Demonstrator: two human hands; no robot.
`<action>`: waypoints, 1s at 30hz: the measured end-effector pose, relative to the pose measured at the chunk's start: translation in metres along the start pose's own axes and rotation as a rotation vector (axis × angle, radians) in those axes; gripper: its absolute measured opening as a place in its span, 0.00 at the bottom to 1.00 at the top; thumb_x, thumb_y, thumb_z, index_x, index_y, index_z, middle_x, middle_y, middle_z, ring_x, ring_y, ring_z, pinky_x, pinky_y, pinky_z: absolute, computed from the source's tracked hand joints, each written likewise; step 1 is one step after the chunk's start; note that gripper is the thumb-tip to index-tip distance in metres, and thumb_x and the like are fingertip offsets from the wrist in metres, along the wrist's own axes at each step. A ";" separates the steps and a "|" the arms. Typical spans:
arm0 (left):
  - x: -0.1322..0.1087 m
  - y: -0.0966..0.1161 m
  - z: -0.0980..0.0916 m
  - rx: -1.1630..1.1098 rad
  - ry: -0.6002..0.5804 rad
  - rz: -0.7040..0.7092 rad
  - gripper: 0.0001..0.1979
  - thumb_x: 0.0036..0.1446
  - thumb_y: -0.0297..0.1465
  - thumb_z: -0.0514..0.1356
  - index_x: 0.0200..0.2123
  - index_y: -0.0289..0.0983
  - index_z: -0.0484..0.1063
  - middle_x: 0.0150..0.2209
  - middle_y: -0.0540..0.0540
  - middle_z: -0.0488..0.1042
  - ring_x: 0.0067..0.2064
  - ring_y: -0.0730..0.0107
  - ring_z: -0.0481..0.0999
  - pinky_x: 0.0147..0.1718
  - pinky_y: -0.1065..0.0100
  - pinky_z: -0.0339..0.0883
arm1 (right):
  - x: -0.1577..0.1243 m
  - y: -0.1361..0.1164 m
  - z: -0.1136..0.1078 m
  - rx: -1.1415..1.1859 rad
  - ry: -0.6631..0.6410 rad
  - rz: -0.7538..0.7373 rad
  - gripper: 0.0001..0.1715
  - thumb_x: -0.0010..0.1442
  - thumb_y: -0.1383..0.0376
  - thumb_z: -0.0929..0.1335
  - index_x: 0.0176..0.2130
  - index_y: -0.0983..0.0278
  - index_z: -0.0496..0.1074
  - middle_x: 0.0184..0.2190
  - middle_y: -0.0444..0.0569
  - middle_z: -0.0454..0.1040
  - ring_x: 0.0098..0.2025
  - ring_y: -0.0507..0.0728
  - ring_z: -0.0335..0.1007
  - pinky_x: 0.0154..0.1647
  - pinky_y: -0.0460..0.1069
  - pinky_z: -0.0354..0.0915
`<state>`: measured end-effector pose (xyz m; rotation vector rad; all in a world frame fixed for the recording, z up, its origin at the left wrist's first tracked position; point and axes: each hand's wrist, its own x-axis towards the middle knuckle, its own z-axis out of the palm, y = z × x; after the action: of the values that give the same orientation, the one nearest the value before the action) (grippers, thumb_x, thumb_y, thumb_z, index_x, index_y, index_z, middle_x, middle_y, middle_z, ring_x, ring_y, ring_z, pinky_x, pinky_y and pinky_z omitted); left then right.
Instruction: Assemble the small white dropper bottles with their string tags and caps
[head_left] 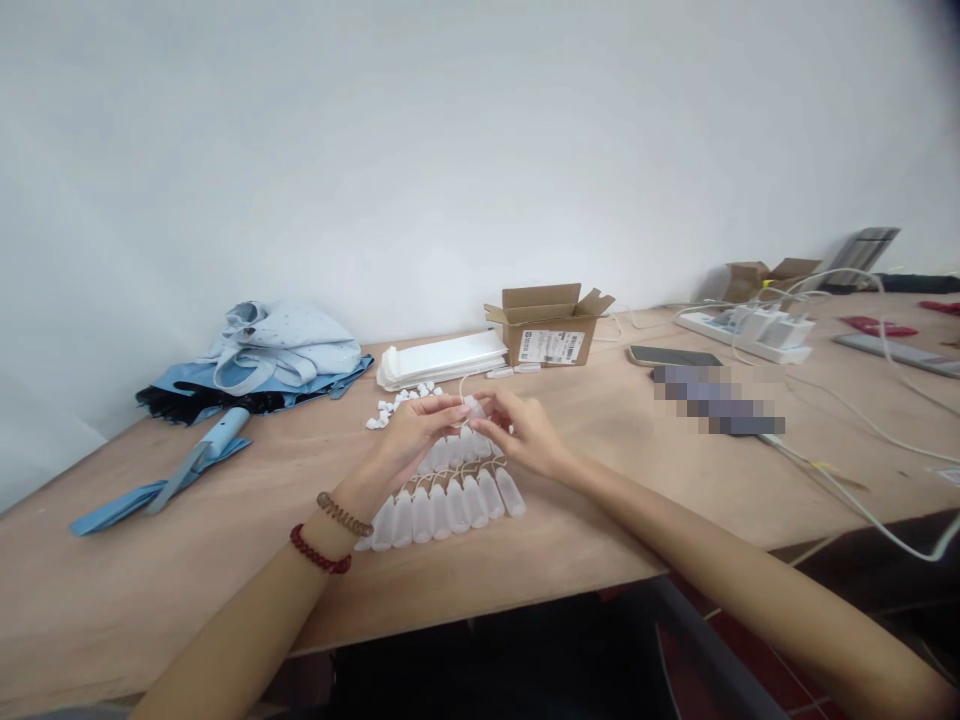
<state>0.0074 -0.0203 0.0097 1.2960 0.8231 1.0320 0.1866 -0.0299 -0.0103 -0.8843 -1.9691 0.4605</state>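
Observation:
My left hand (411, 436) and my right hand (529, 432) meet over the table, fingertips pinched on a small frosted white plastic tube (474, 407). A pale cord rises in a loop from it. The fingers partly cover the tube. Just below lies a front row of similar frosted tubes (437, 510), side by side, with beige cords (457, 468) at their upper ends. Behind it, a second row of frosted tubes (442, 455) is partly hidden by my hands. Small white plastic caps (386, 410) lie loose beyond my left hand.
Farther back are a white flat packet (442, 358), two tubes (514, 370) and an open cardboard box (551, 330). A blue umbrella (180, 390) with a cloth bag (289, 345) lies left. A phone (673, 357), power strip (750, 335) and white cables spread right.

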 end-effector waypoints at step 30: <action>-0.006 -0.004 0.007 1.130 -0.114 0.834 0.21 0.51 0.36 0.65 0.48 0.38 0.68 0.49 0.42 0.72 0.51 0.57 0.66 0.52 0.54 0.60 | 0.014 0.005 -0.024 0.544 -0.299 0.432 0.14 0.53 0.60 0.69 0.36 0.69 0.73 0.20 0.43 0.69 0.21 0.49 0.64 0.24 0.46 0.62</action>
<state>0.0125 -0.0286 0.0059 2.7942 0.7967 1.1089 0.2045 -0.0170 0.0076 -0.9117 -1.7574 1.3724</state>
